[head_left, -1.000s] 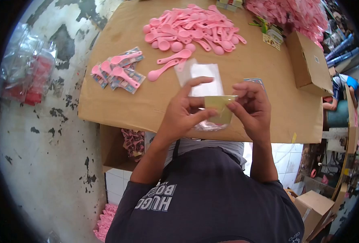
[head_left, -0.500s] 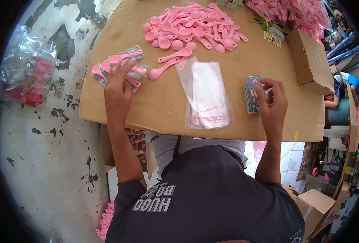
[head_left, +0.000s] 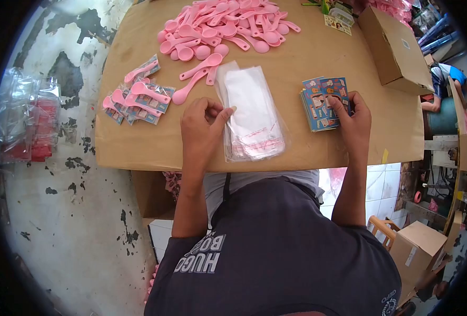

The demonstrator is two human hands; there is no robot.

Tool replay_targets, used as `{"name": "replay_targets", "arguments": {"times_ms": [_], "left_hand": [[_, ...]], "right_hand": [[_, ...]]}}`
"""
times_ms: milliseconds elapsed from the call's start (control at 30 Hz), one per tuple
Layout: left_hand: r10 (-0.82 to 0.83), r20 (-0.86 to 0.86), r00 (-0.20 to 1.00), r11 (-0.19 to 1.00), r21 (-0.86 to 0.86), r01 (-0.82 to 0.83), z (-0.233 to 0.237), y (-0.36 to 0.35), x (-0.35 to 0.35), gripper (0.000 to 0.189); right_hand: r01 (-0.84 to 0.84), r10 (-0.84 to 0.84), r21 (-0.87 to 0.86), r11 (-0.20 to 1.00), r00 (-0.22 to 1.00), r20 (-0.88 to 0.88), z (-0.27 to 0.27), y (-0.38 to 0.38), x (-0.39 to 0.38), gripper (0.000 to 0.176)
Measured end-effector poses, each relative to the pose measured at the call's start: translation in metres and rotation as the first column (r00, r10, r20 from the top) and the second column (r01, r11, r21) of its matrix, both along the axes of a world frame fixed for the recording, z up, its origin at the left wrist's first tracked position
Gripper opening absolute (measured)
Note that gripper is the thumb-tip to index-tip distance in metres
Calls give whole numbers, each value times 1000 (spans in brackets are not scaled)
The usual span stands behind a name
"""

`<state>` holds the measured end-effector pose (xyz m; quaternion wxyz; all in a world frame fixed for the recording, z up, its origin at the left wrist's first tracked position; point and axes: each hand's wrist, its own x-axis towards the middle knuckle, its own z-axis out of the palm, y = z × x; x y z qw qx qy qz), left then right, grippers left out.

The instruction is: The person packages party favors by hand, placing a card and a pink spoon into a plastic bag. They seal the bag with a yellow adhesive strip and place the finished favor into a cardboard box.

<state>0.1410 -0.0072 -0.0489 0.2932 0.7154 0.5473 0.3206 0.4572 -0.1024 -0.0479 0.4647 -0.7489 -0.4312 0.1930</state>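
Note:
My left hand is at the left edge of a stack of clear plastic bags. Its fingers are loosely curled, and the thumb tip rests over the top bag, apart from the index finger. My right hand pinches a blue printed card between thumb and fingers, just above a pile of similar cards. Up and left of my left hand lie loose pink measuring spoons. Farther left, several bagged spoons with cards overlap one another.
A big heap of pink spoons covers the far side of the brown-covered table. An open cardboard box stands at the right, near a small green-and-clear package. Bagged red items lie beyond the table's left side.
My left hand has left the bagged spoons and moved right to the plastic bags. My right hand has lifted a card off the pile, turning its printed face into view. The camera view has shifted.

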Motion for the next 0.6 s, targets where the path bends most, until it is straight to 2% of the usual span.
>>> {"name": "replay_targets", "arguments": {"times_ms": [33, 167, 233, 267, 333, 367, 433, 467, 500, 567, 600], "left_hand": [[18, 71, 997, 998, -58, -14, 0, 1, -1, 24], [62, 137, 989, 987, -157, -41, -6, -1, -6, 20], [87, 416, 905, 990, -137, -32, -12, -2, -7, 18], [99, 414, 905, 986, -162, -34, -13, -2, -7, 18], [112, 456, 883, 991, -117, -66, -15, -2, -9, 21], [141, 447, 884, 984, -165, -73, -18, -1, -10, 21], [33, 493, 869, 998, -65, -1, -26, 1, -15, 21], [43, 490, 871, 997, -81, -4, -28, -3, -17, 21], [42, 492, 870, 996, -88, 2, -28, -4, -18, 21], [30, 501, 865, 997, -71, 6, -24, 2, -16, 21], [42, 532, 845, 997, -81, 1, -23, 0, -14, 22]], "right_hand": [[13, -13, -3, 1000, 1000, -27, 0, 1, 0, 30], [13, -11, 53, 999, 999, -41, -5, 2, -1, 28], [54, -60, 206, 977, 998, 22, -7, 2, -3, 30], [52, -58, 181, 982, 998, 24, -6, 3, -4, 30], [64, -65, 292, 954, 998, -8, -1, 1, -7, 29], [58, -58, 246, 968, 998, -9, 2, -1, -12, 29], [17, 53, 390, 921, 984, -168, 12, -2, -28, 26], [-17, 106, 404, 915, 974, -200, 19, -3, -39, 23], [-20, 108, 402, 916, 974, -199, 18, -5, -46, 23], [-113, 244, 357, 927, 905, -348, 20, -5, -59, 23], [-144, 261, 321, 936, 896, -360, 26, -4, -72, 25]]}}
